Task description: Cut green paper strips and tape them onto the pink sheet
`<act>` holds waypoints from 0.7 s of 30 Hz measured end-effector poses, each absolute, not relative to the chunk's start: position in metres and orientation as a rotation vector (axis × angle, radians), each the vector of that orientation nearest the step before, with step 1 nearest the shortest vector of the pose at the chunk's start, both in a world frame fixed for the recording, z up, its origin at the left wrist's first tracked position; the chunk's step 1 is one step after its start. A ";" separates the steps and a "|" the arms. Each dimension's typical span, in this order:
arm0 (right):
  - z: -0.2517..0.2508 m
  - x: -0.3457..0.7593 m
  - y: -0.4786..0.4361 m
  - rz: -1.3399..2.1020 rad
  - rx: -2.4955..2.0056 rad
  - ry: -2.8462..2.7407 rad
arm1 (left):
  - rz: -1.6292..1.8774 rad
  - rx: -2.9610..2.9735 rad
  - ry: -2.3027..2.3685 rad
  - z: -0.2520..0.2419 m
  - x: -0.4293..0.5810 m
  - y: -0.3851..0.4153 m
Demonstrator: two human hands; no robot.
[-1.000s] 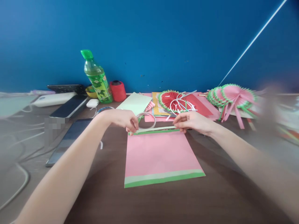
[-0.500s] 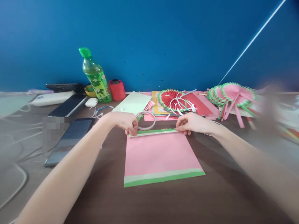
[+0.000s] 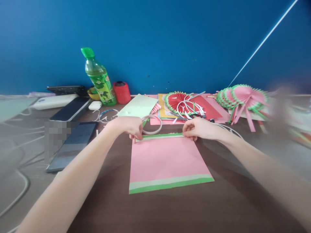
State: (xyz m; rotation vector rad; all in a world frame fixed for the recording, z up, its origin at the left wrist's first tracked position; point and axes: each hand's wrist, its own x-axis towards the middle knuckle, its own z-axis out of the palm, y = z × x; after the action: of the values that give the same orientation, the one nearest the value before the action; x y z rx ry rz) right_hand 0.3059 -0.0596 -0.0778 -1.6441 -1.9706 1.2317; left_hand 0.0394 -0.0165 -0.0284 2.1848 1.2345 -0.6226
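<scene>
A pink sheet of paper lies flat on the dark brown table, with pale and green bands along its near edge. Its far edge is also banded in green and white, and looks folded. My left hand pinches the far left corner, fingers closed. At the far right corner, my right hand grips the paper between thumb and fingers. Just beyond the far edge, close to my left hand, lies a roll of tape, partly hidden.
Behind the hands lie a pale green sheet, a red pleated paper fan with white strips and scissors. Pink paper fans stand right. Leftward are a green bottle, a red spool, phones and cables.
Both hands keep hold of the paper's far corners and have barely moved. The view has shifted very slightly.
</scene>
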 end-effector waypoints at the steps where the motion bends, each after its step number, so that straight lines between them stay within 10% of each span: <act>1: -0.078 0.306 -0.060 1.233 -1.645 -1.974 | -0.617 2.177 1.229 -0.029 0.039 -0.016; 21: -0.072 0.302 -0.063 1.278 -1.662 -1.939 | -0.609 2.179 1.236 -0.032 0.034 -0.011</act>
State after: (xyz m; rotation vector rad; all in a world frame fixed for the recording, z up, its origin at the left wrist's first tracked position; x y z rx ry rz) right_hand 0.3020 -0.0633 -0.0724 -1.6623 -1.9395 1.2781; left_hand 0.0339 -0.0107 -0.0319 2.1791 1.2359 -0.6094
